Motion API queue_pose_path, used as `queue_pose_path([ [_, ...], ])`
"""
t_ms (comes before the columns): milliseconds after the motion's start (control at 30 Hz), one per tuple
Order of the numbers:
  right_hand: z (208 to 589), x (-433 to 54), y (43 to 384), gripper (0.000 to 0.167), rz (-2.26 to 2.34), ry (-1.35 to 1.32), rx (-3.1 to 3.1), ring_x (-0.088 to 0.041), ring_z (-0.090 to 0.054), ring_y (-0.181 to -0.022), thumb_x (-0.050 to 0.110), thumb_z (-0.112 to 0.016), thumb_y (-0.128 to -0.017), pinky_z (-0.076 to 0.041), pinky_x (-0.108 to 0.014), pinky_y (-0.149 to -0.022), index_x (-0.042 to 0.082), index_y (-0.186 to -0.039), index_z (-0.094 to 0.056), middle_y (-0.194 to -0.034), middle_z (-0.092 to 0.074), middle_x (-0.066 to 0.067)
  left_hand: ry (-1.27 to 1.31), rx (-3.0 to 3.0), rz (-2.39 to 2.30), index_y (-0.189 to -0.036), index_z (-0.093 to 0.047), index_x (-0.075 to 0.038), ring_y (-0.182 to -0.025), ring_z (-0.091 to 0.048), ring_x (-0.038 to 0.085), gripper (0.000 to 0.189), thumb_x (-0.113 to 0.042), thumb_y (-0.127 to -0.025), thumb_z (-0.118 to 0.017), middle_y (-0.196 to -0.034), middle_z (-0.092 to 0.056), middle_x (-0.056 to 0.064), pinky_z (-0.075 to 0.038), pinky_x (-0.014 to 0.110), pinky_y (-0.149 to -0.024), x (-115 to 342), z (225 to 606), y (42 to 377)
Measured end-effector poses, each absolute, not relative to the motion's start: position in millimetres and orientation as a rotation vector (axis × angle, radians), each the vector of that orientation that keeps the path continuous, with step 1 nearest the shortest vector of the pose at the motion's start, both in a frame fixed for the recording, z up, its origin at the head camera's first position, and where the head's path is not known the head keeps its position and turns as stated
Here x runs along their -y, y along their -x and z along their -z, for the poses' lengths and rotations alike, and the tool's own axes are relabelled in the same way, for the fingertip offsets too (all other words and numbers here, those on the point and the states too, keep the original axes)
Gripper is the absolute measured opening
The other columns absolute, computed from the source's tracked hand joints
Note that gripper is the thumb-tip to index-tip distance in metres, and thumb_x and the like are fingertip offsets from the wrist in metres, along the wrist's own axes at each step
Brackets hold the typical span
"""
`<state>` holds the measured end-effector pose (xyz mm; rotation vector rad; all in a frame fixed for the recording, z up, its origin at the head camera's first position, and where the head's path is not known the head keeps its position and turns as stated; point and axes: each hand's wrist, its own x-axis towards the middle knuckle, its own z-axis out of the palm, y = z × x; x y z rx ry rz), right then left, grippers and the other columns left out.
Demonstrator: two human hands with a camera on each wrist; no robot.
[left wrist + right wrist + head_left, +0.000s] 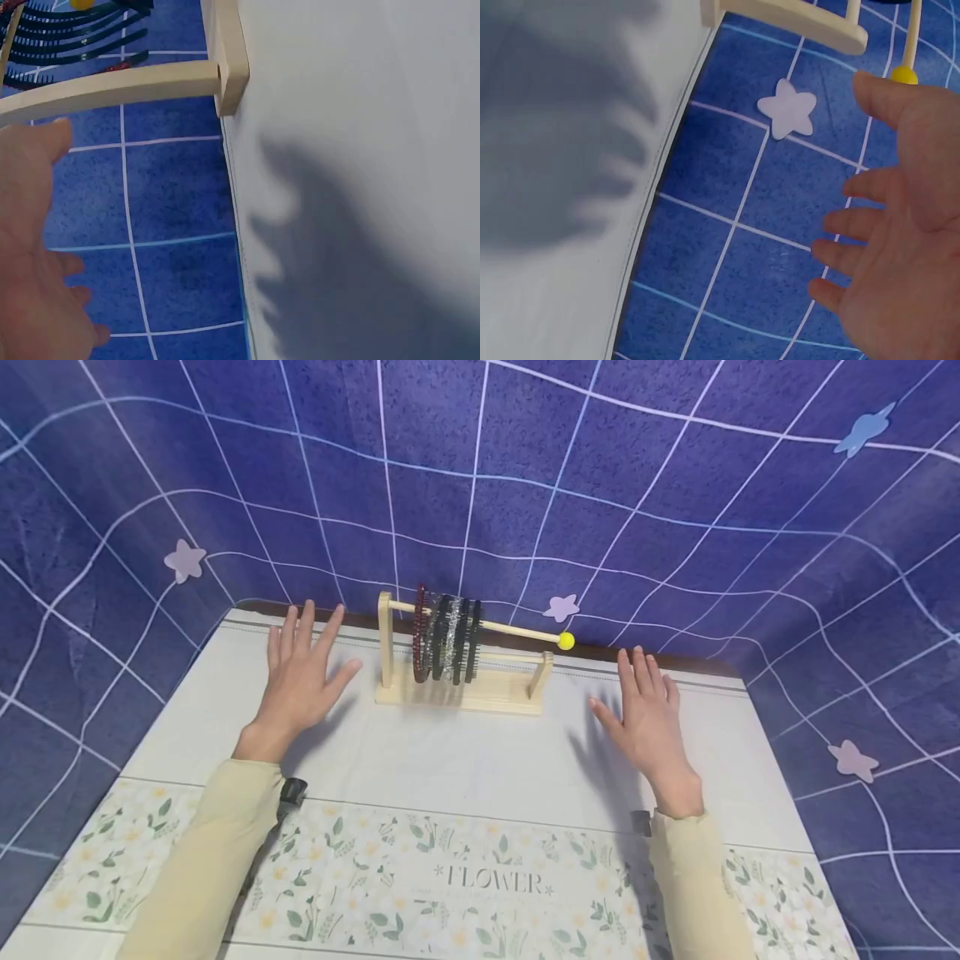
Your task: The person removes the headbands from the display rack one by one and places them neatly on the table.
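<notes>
A wooden stand (495, 695) with a taller post at its left and a shorter one at its right sits at the back of the table. Several toothed headbands (448, 642), dark red, black and glittery silver, hang side by side on its upper rod, which ends in a yellow ball (566, 641). To the left of the stand, my left hand (296, 681) hovers with fingers spread and holds nothing. My right hand (651, 722), equally bare, is raised to the right of the ball. In the right wrist view its thumb overlaps the rod near the yellow ball (902, 75).
The white table (450, 760) carries a flower-printed band (450, 868) along its front. A blue curtain (420, 460) with a wavy grid and stars rises behind the table and at both sides. Dark wrist straps show at both sleeves (202, 860).
</notes>
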<state>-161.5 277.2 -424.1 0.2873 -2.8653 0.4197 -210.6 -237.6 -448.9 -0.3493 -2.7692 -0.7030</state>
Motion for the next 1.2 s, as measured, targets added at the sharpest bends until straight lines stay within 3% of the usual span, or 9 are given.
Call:
queue_pose_path([
  [167, 424.1, -269.1, 155.9, 0.085, -0.434, -0.307, 2.751, -0.051, -0.033, -0.160, 0.035, -0.073, -0.107, -0.025, -0.074, -0.131, -0.007, -0.170, -0.034, -0.174, -0.035, -0.032, 0.305, 2.655, 0.882, -0.178, -0.024, -0.015, -0.168, -0.010, 0.051, 0.076, -0.040, -0.114, -0.057, -0.179, -0.020, 0.032, -0.002, 0.067, -0.141, 228.9, 451.8, 208.5],
  [367, 423.1, -254.5, 150.7, 0.073, -0.528, -0.313, 2.567, -0.053, -0.048, -0.148, 0.026, -0.074, -0.105, -0.036, -0.072, -0.124, -0.007, -0.164, -0.046, -0.163, -0.050, -0.031, 0.300, 2.500, 1.115, -0.175, -0.035, -0.017, -0.161, -0.032, 0.051, 0.066, -0.026, -0.114, -0.059, -0.174, -0.038, 0.026, -0.025, 0.073, -0.135, 214.7, 458.5, 207.4],
  [767, 420.2, -226.1, 143.5, 0.053, -0.693, -0.238, 2.315, -0.051, -0.061, -0.127, 0.017, -0.073, -0.101, -0.048, -0.068, -0.107, -0.002, -0.150, -0.065, -0.135, -0.067, -0.031, 0.256, 2.344, 1.350, -0.172, -0.041, -0.015, -0.151, -0.049, 0.045, 0.059, -0.023, -0.116, -0.056, -0.159, -0.057, 0.024, -0.035, 0.071, -0.130, 184.1, 478.6, 206.8],
  [1000, 419.9, -215.1, 143.4, 0.049, -0.743, -0.216, 2.294, -0.050, -0.062, -0.124, 0.019, -0.074, -0.101, -0.050, -0.066, -0.103, 0.000, -0.146, -0.068, -0.131, -0.068, -0.029, 0.260, 2.176, 1.546, -0.170, -0.042, -0.010, -0.144, -0.053, 0.049, 0.057, -0.015, -0.115, -0.057, -0.156, -0.053, 0.030, -0.043, 0.066, -0.128, 170.5, 491.0, 211.7],
  [1200, 421.3, -207.7, 145.5, 0.047, -0.787, -0.221, 2.292, -0.049, -0.063, -0.123, 0.018, -0.075, -0.101, -0.051, -0.065, -0.102, 0.001, -0.144, -0.070, -0.129, -0.070, -0.026, 0.293, 2.067, 1.646, -0.168, -0.044, -0.003, -0.141, -0.051, 0.055, 0.056, -0.004, -0.114, -0.055, -0.154, -0.050, 0.035, -0.040, 0.072, -0.127, 158.4, 495.3, 214.9],
])
